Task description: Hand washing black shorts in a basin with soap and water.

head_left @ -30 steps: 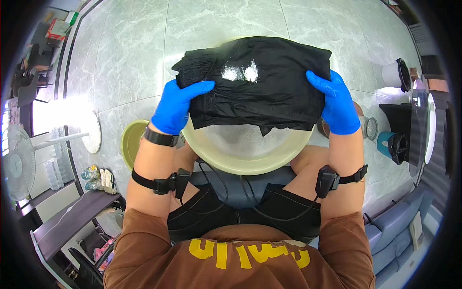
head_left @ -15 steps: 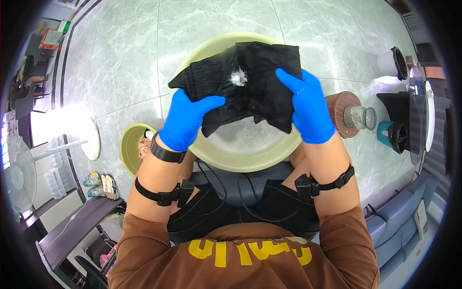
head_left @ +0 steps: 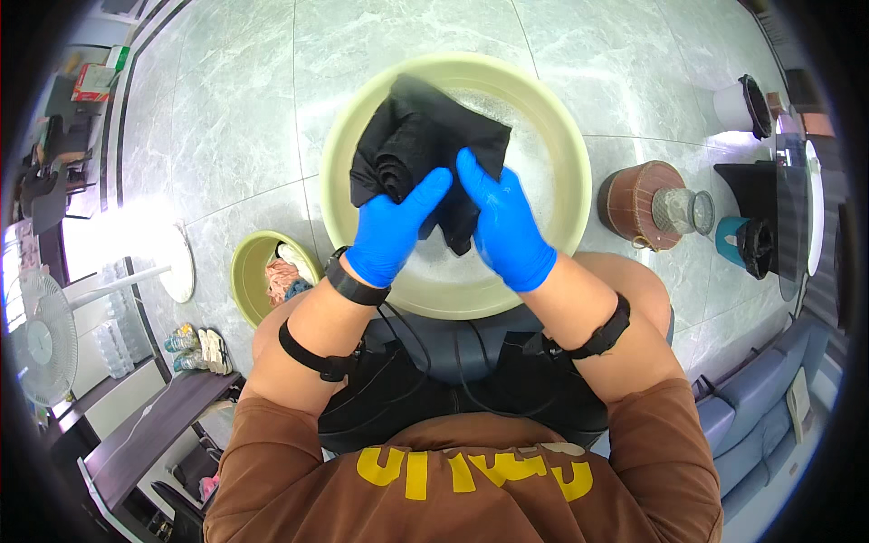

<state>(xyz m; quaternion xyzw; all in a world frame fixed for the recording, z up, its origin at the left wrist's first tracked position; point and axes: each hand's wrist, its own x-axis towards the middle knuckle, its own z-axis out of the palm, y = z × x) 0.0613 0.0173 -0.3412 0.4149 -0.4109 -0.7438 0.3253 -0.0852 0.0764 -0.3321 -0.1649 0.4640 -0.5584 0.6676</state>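
A crumpled black garment, with a gathered band like the waist of shorts, is bunched up over a wide pale yellow-green basin. Shallow cloudy, sudsy water shows beside it in the basin. My left hand, in a blue glove, is closed on the cloth's lower left part, thumb on top. Close by on the right, my right hand, also gloved in blue, grips the cloth with its thumb raised along it. The fingers of both hands are partly hidden under the fabric.
To the left stands a smaller yellow-green tub with pink and white cloths. A brown round stool with a glass jar is on the right, near a teal bin. A white fan stands far left.
My hands have come together and the garment, spread out before, is now bunched and further left. Its white powdery patch is out of sight. More of the basin shows.
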